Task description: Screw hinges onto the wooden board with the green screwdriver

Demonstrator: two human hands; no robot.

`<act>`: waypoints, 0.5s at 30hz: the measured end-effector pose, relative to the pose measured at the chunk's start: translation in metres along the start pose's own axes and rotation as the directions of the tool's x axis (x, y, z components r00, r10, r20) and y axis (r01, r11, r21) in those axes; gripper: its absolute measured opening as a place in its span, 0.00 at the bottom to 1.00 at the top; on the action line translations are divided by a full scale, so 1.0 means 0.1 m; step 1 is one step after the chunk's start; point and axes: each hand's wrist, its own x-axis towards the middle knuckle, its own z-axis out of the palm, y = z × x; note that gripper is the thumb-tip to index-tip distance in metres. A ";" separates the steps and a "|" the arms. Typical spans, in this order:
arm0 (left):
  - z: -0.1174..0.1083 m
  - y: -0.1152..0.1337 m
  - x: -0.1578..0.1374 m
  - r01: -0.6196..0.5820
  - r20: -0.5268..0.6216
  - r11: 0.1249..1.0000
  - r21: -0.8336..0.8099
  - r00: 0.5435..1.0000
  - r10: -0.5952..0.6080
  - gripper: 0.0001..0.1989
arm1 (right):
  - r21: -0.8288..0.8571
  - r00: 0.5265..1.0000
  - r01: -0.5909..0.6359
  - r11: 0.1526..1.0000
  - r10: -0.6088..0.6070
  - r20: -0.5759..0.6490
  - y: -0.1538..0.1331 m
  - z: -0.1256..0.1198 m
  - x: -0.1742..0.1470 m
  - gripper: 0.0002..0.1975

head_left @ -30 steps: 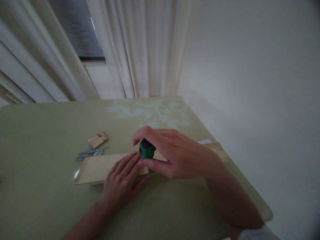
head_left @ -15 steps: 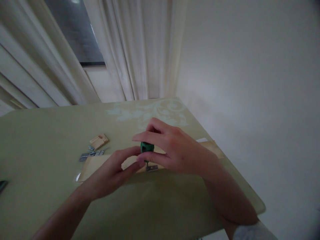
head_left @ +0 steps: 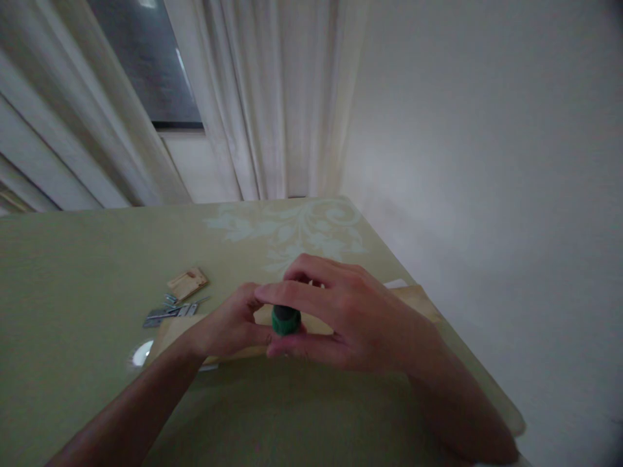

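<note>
A screwdriver [head_left: 286, 320] with a green and black handle stands nearly upright above a pale wooden board [head_left: 168, 334]. My right hand [head_left: 348, 314] has its thumb and fingers closed round the top of the handle. From the other side, my left hand [head_left: 233, 324] closes its thumb and fingers against the screwdriver lower down; its fingertips are partly hidden. The shaft and tip are out of sight below the handle and hands. The small metal hinge plate under the tip is also hidden now.
Left of the board lie grey metal hinges [head_left: 163, 314], some screws [head_left: 170, 299] and a small wooden piece [head_left: 189, 284]. The green table [head_left: 82, 279] ends at a right edge near a white wall [head_left: 477, 162]. Curtains [head_left: 292, 97] hang behind.
The view has tilted slightly, so the board and hands sit lower. The screwdriver handle points more toward me, covering its shaft and the hinge plate. My right fingers have shifted round the handle.
</note>
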 end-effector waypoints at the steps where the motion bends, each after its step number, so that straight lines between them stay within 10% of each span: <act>1: 0.00 0.02 0.00 0.010 -0.011 1.000 0.003 1.000 -0.010 0.10 | -0.040 1.000 -0.002 0.999 0.002 -0.013 0.00 0.02 0.01 0.20; 8: -0.09 0.17 0.03 -0.031 0.169 0.997 -0.078 0.985 0.044 0.06 | -0.006 0.993 0.006 1.000 -0.006 0.115 -0.08 -0.01 0.01 0.16; 15: -0.02 0.13 0.06 0.028 0.050 0.995 -0.094 0.999 -0.023 0.06 | -0.099 1.000 0.006 0.995 -0.004 0.021 -0.03 0.02 0.01 0.23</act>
